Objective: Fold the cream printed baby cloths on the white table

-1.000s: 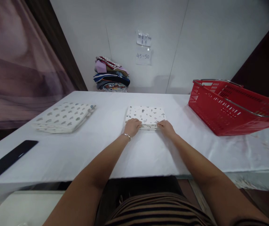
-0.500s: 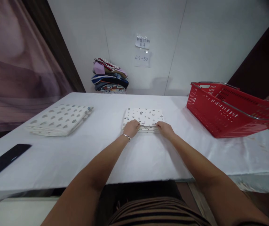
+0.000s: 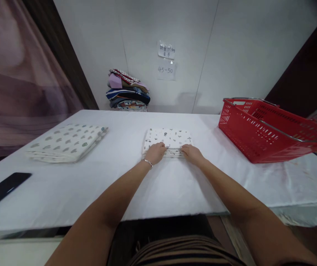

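Note:
A white cloth with a small dark print (image 3: 172, 137) lies folded in layers on the white-covered table (image 3: 158, 188). At the near left of its front edge, my left hand (image 3: 156, 152), with a bracelet at the wrist, has its fingers closed on the fold. My right hand (image 3: 192, 153) pinches the same edge a little to the right. Several stacked layers show between the two hands. The fingertips are partly hidden by the hands themselves.
Another folded cloth with grey shapes (image 3: 67, 142) lies at the left, behind a black flat object (image 3: 4, 190). At the right stands a red basket (image 3: 263, 135) with metal handles. Folded fabrics (image 3: 128, 90) are piled by the wall, beside paper signs (image 3: 166, 70).
Both hands stay at the cloth's front edge and have come slightly closer together. The whole view has shifted a little; the cloth looks otherwise the same.

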The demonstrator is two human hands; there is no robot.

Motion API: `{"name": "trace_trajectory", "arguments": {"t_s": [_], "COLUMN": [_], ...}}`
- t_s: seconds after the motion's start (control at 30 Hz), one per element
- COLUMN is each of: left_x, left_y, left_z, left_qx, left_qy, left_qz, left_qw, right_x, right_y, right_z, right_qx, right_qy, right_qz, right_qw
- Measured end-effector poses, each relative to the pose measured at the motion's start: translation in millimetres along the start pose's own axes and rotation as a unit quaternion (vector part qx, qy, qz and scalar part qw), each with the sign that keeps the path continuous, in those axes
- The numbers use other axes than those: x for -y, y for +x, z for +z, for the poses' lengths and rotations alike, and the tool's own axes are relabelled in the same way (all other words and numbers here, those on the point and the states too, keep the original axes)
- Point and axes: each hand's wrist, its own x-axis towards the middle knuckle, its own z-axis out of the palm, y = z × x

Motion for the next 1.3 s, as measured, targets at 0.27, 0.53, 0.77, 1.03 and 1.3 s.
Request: {"name": "trace_trajectory", "arguments": {"t_s": [0.27,0.53,0.77,1.03,1.3], "left_x": [0.5,-6.9,-7.8,-8.4,-4.0], "left_y": [-0.7,2.5,-4.4,-3.4,-5.9], "left_z": [-4.3,-2.9,3.9,8.6,13.7], "left_qx": [0.005,0.007,-0.04,-0.035,0.01], "left_qy": [-0.015,0.005,0.03,0.035,0.083], "left_qz": [0.009,-0.015,-0.005,-0.068,-0.017], "left_qw": [1.0,1.0,0.999,0.996,0.996], "right_x": [2.3,-0.5,1.6,4.9,-1.1], "right_y": [1.8,5.6,0.6,4.9,-1.3], "right_z": [-6.6,2.6,2.6,6.0,17.1], "right_qx": [0.031,0.016,-0.008,-0.026,-0.065], "right_qy": [-0.014,-0.007,-0.003,-0.021,-0.056], "right_qz": [-0.028,0.005,-0.019,-0.021,-0.057], "right_qw": [0.999,1.0,1.0,0.999,0.995]}}
